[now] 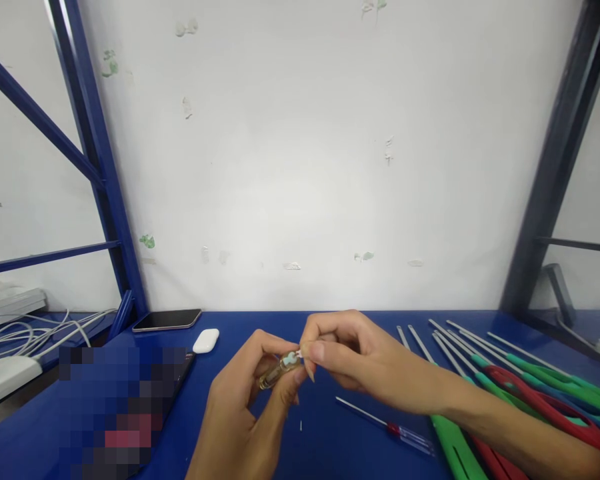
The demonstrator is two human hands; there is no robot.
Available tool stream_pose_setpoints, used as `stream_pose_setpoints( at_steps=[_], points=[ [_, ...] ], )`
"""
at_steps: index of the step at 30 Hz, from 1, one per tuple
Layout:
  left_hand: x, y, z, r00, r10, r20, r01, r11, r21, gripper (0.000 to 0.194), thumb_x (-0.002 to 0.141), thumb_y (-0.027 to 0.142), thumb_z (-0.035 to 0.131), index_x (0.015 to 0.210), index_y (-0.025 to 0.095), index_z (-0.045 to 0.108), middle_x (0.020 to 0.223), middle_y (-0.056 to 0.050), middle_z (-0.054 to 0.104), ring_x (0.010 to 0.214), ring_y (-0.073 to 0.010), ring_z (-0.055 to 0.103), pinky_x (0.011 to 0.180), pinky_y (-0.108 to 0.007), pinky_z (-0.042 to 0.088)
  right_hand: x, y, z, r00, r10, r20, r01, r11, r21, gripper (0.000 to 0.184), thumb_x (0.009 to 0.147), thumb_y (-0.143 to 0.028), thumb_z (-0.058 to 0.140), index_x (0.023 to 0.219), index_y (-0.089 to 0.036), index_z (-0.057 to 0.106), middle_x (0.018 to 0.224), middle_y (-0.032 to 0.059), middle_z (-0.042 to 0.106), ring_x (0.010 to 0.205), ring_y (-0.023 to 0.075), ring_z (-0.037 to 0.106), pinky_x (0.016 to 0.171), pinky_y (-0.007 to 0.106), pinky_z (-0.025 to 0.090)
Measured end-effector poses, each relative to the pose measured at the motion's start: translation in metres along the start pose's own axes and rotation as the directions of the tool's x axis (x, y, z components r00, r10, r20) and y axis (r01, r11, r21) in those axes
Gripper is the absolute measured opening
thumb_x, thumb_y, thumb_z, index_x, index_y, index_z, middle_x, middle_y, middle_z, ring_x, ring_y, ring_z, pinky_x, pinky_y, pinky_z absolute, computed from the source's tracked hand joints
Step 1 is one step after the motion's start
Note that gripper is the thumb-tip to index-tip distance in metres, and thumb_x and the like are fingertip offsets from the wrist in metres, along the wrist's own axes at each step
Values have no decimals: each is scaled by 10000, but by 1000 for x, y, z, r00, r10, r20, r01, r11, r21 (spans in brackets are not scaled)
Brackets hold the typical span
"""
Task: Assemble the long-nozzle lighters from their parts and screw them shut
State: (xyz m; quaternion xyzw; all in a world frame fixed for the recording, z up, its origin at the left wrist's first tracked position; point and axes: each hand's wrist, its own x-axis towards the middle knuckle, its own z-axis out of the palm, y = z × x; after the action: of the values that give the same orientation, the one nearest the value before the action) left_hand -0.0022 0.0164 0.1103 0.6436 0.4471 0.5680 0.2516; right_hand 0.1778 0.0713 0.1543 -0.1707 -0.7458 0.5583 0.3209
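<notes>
My left hand is closed around a small clear, yellowish tube-like handle, held over the blue table. My right hand pinches the pale tip end of the same piece between thumb and forefinger. Both hands meet at the table's middle front. A thin screwdriver with a clear handle and red band lies on the table just below my right wrist. A tiny pale part lies on the table under my hands.
Several long-shafted tools with green and red handles lie in a row at the right. A phone and a white earbud case sit at the back left, by cables. A blurred patch covers the front left. A white wall stands behind.
</notes>
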Motion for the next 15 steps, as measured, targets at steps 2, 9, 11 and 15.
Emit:
stream_pose_setpoints(
  at_steps=[2,9,11,15],
  points=[
    [0,0,0,1000,-13,5,13,1000,7,219,997,444,649,868,269,683,687,51,621,626,-147,562,606,-253,429,0,1,0,1000,-8,8,8,1000,16,198,982,-337,722,821,-232,675,525,-132,298,475,100,237,519,261,263],
    [0,0,1,1000,17,-21,-16,999,41,224,1002,425,645,841,275,691,690,54,618,640,-152,581,611,-257,427,-3,5,-5,1000,18,25,-19,1000,25,177,987,-328,734,871,-202,688,549,-127,313,471,78,197,445,239,178],
    [1,-2,0,999,34,-31,-32,998,54,210,1003,403,650,838,280,694,694,63,616,644,-144,582,622,-251,433,-3,4,-7,999,41,30,-42,999,31,187,988,-347,731,879,-201,687,552,-124,319,475,79,207,439,238,175],
    [4,-10,-1,997,76,-6,-75,992,100,173,1019,378,652,877,287,693,762,71,673,705,-135,640,670,-241,469,-5,-1,-5,998,57,-25,-59,994,-95,185,988,-336,702,862,-204,672,594,-100,378,511,82,269,471,242,219]
  ],
)
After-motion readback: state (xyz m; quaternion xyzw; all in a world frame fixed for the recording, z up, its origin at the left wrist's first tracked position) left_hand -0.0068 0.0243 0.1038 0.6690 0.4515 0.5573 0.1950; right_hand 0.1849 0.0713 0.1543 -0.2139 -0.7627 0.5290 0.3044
